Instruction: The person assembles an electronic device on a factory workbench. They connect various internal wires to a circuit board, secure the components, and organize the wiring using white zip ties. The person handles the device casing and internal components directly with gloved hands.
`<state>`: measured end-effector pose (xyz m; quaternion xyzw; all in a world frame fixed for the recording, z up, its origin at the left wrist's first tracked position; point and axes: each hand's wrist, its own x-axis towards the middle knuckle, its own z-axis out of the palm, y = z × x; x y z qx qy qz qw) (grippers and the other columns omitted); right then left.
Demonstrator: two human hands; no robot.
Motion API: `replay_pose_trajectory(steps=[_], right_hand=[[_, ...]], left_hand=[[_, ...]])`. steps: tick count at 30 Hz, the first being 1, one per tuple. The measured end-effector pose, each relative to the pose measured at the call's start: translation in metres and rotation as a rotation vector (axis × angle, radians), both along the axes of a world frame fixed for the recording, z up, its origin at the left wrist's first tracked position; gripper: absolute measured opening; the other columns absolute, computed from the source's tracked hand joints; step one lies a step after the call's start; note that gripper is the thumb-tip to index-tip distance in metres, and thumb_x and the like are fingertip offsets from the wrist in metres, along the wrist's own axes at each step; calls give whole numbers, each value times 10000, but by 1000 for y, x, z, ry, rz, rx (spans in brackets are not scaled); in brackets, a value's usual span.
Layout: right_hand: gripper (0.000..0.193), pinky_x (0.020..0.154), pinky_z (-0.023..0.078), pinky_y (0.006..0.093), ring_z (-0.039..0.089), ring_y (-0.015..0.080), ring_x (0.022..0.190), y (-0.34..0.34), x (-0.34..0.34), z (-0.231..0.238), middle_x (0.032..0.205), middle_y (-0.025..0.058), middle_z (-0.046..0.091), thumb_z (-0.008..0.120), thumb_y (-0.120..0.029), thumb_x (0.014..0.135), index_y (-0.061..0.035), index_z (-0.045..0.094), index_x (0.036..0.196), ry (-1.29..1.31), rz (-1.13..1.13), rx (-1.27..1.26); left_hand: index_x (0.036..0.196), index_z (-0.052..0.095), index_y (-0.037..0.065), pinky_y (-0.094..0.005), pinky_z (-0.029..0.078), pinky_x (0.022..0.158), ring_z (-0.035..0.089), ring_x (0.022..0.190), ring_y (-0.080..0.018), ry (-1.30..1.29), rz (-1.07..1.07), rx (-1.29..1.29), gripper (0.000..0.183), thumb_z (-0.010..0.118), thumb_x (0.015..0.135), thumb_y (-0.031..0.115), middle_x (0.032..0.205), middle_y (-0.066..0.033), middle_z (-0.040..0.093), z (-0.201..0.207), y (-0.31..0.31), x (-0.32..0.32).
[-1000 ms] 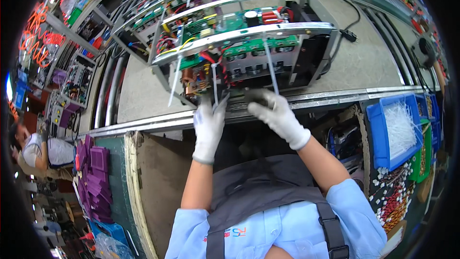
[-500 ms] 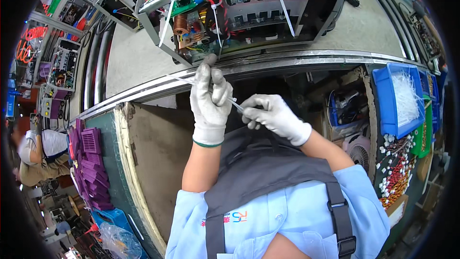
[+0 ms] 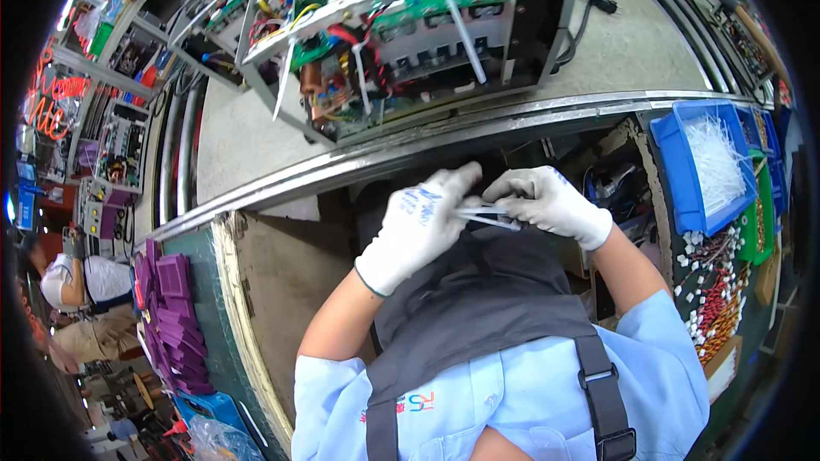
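Both my hands wear white gloves and are close together in front of my dark apron. My left hand (image 3: 423,218) is closed on white cable ties (image 3: 489,220), whose strips show in the gap between the hands. With bent fingers, my right hand (image 3: 547,203) pinches the same ties from the other side. Beyond them, an open metal-framed electronic unit (image 3: 401,49) with green boards, a copper coil and coloured wires stands on the bench. Several white cable ties are fixed on it, their long tails hanging down its near side, including one tail (image 3: 463,30) at the right.
At the right stands a blue bin (image 3: 696,179) of white cable ties, with a green tray (image 3: 758,220) and a heap of wires with white connectors (image 3: 711,290) nearby. Purple plastic parts (image 3: 173,316) are piled at the left. A metal rail (image 3: 376,149) edges the bench. Another person (image 3: 94,282) is far left.
My hands have moved right and nearer to my body, away from the unit, still holding ties. My left hand has turned its back up. The view has shifted a little.
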<state>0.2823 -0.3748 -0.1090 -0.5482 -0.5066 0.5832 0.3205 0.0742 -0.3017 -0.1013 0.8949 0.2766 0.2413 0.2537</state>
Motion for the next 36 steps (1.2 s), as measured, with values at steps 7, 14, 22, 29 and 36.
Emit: replay_pose_trajectory(steps=[7, 14, 22, 29, 36], right_hand=[[186, 536, 494, 327, 623, 212, 554, 2, 28, -9, 762, 139, 652, 592, -105, 887, -6, 657, 1030, -502, 94, 412], [195, 732, 526, 406, 674, 339, 840, 12, 90, -1, 857, 173, 691, 565, -116, 859, -43, 680, 999, -850, -484, 492], [149, 579, 491, 459, 619, 333, 606, 80, 62, -35, 714, 132, 629, 545, -200, 871, -64, 593, 912, -728, -506, 411], [67, 446, 386, 227, 488, 70, 496, 95, 35, -25, 680, -2, 552, 565, -138, 925, -93, 586, 880, 935, -674, -78], [146, 417, 270, 245, 333, 79, 450, 124, 45, -63, 634, -28, 434, 422, -185, 951, -130, 530, 869, 1215, -528, -59]], left_hand=[[993, 650, 60, -404, 512, 654, 652, 725, -337, 278, -148, -134, 173, 561, 847, 94, 823, -161, 664, -13, 12, 46], [1111, 605, 44, -267, 392, 447, 497, 482, -80, -27, 70, 3, 244, 519, 939, 195, 661, -57, 651, -28, 88, 94], [954, 606, 28, -417, 422, 530, 559, 574, -288, 18, 254, -633, 209, 516, 887, 204, 657, -150, 610, -30, 103, 133], [1080, 629, 44, -497, 477, 804, 619, 923, -431, 103, 213, -503, 312, 508, 848, 214, 955, -248, 661, -31, 106, 128], [1082, 549, 50, -269, 373, 415, 503, 516, -115, -260, 108, -776, 168, 443, 952, 56, 758, -49, 571, -69, 126, 132]])
